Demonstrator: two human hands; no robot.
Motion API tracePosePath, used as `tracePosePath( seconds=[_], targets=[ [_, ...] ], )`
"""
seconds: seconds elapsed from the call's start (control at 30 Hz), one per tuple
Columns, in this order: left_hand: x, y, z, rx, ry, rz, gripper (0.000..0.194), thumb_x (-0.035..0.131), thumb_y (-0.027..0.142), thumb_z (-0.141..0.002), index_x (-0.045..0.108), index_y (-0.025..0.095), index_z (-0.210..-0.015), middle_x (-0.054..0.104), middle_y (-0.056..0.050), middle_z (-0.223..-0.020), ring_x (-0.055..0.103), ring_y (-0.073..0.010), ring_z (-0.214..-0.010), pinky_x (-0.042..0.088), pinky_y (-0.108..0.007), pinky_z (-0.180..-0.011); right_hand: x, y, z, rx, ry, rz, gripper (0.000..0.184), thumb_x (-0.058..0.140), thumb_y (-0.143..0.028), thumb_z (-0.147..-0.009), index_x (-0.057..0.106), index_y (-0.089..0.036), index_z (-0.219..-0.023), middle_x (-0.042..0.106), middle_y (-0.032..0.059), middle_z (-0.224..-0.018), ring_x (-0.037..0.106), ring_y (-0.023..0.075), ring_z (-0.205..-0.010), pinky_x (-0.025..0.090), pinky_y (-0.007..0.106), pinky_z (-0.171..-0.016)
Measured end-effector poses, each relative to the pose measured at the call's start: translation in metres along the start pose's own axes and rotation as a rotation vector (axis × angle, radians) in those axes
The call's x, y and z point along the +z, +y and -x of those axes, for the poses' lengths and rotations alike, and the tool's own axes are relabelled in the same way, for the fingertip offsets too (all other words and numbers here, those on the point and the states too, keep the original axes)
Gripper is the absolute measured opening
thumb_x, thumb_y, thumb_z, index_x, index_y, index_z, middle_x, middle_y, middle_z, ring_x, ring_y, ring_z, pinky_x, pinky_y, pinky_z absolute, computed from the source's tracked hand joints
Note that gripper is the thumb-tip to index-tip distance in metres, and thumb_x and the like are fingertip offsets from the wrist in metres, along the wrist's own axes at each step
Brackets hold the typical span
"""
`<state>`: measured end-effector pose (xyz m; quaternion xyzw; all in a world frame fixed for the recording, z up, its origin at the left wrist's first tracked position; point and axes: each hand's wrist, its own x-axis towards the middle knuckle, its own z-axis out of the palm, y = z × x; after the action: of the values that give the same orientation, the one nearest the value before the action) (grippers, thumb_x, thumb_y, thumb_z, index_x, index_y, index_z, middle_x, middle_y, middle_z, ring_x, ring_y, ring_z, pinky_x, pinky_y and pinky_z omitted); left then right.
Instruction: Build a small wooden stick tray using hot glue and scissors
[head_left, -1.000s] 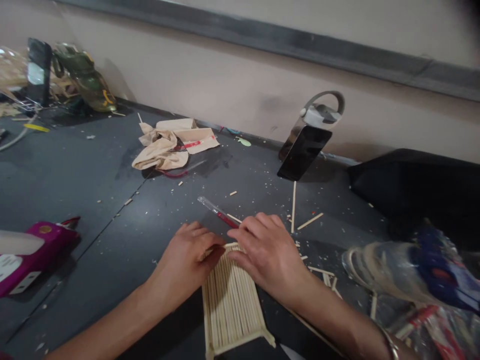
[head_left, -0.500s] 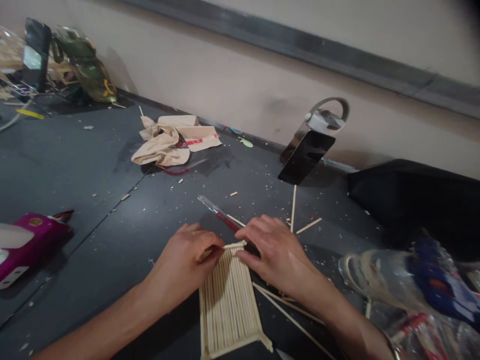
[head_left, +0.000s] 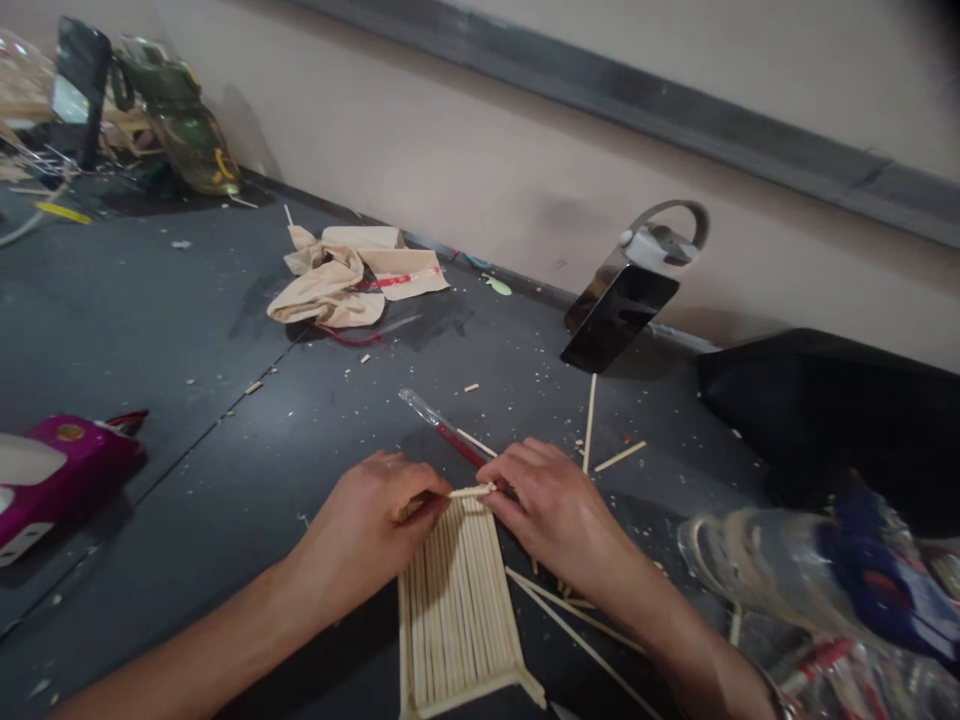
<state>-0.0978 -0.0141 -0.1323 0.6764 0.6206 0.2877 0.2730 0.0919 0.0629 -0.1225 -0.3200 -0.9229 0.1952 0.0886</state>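
Observation:
A flat panel of thin wooden sticks (head_left: 459,610) lies side by side before me, with crosswise sticks along its near end. At its far end a short wooden stick (head_left: 471,492) runs across. My left hand (head_left: 384,510) pinches this stick's left end, the fingertips partly hidden by the hand itself. On the other side, my right hand (head_left: 553,505) closes thumb and fingers on the right end of the same stick. Just beyond my hands lies a slim red tool with a clear cap (head_left: 444,427).
A purple device (head_left: 71,470) is at the left. Crumpled brown paper (head_left: 330,285) lies farther back. A phone (head_left: 621,318) leans on a bottle (head_left: 660,245). To the right are a clear bottle (head_left: 750,555), a black bag (head_left: 825,410) and loose sticks (head_left: 585,640).
My right hand has shifted slightly right and drawn its fingers together at the crosswise stick's end, uncovering more of the panel's far edge. My left hand stays at the left end.

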Motion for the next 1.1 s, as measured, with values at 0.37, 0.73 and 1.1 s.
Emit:
tracePosePath(
  seconds=[0.37, 0.73, 1.1],
  targets=[
    [0.0036, -0.0034, 0.0028, -0.076, -0.027, 0.074, 0.014, 0.059, 0.013, -0.083, 0.071, 0.020, -0.082, 0.071, 0.003, -0.072, 0.064, -0.0120, -0.067, 0.044, -0.022, -0.059, 0.0022, 0.0006, -0.0015, 0.013, -0.002, -0.034, 0.004, 0.064, -0.014, -0.086, 0.065, -0.017, -0.084, 0.066, 0.0025, -0.080, 0.058, 0.0198, -0.080, 0.043, 0.032, -0.074],
    [0.0027, -0.0014, 0.0027, -0.110, -0.016, 0.148, 0.014, 0.058, 0.016, -0.084, 0.070, 0.020, -0.080, 0.071, 0.003, -0.070, 0.063, -0.0091, -0.061, 0.041, -0.019, -0.055, -0.0014, -0.0023, -0.0013, 0.042, -0.017, -0.055, 0.007, 0.064, -0.012, -0.085, 0.064, -0.018, -0.082, 0.066, 0.0019, -0.078, 0.059, 0.0191, -0.078, 0.044, 0.031, -0.072],
    [0.0020, 0.0023, 0.0007, -0.113, -0.024, 0.116, 0.016, 0.057, 0.012, -0.083, 0.071, 0.018, -0.079, 0.070, 0.002, -0.070, 0.063, -0.0104, -0.063, 0.041, -0.019, -0.055, 0.0001, -0.0015, -0.0004, 0.064, -0.034, -0.070, 0.005, 0.063, -0.012, -0.086, 0.066, -0.016, -0.088, 0.067, 0.0042, -0.082, 0.061, 0.0207, -0.082, 0.046, 0.032, -0.074]
  ],
)
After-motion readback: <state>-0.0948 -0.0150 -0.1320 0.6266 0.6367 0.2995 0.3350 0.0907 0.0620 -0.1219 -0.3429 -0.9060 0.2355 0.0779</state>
